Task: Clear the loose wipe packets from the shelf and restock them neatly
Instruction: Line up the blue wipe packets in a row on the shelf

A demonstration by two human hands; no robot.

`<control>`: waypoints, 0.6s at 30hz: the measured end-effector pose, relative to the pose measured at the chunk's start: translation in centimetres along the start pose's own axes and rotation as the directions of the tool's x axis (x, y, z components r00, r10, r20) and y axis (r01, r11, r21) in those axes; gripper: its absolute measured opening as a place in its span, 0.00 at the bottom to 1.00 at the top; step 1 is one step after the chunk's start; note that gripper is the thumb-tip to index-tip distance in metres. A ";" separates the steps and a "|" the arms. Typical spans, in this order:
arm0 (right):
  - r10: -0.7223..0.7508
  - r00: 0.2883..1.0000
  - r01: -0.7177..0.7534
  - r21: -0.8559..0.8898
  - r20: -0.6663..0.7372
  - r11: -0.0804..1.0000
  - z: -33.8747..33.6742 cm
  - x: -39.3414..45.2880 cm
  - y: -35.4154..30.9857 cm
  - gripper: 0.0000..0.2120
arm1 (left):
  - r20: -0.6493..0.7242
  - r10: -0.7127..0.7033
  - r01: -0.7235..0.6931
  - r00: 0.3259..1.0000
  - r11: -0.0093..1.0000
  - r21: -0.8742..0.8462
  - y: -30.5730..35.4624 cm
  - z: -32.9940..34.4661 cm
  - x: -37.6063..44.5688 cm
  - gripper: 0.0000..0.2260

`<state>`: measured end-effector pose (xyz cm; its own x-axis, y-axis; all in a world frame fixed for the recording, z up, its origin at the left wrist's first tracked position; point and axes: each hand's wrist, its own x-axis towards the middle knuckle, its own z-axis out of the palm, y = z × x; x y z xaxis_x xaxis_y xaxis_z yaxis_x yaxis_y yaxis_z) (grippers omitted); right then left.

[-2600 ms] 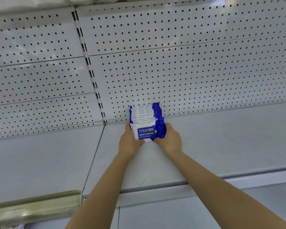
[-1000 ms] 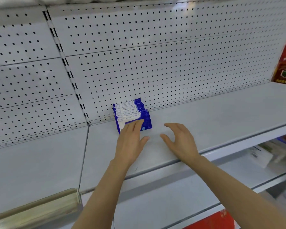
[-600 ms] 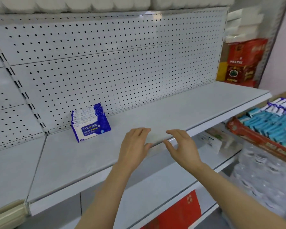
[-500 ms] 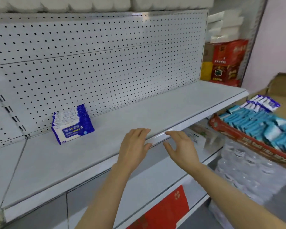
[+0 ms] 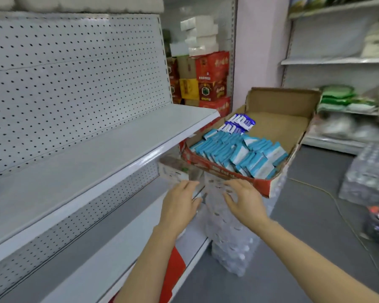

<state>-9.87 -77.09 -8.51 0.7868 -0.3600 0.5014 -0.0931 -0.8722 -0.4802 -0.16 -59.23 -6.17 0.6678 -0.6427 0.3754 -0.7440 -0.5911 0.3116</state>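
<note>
Blue wipe packets [image 5: 239, 123] in cardboard box [image 5: 278, 101]; print unreadable.

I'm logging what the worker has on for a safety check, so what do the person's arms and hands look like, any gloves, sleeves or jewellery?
Both forearms are bare for as far as the frame shows them; no sleeve shows. The left hand and right hand wear no gloves, and no watch, bracelet or ring can be made out, though the picture is slightly blurred.

Two hands [image 5: 179, 204], one cardboard box [image 5: 280, 101], one shelf [image 5: 92, 154]
</note>
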 end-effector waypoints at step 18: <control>0.222 0.962 -0.254 -0.232 -0.157 0.939 -8.3 8.0 18.9 0.13 | 0.115 0.245 -0.243 0.963 0.970 -0.030 11.2 11.9 20.9 0.22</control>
<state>-10.37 -99.19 -7.61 0.6405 -0.5921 0.4891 -0.4290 -0.8040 -0.4117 5.69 -85.05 -5.25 0.4632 -0.8194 0.3376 -0.8843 -0.4024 0.2368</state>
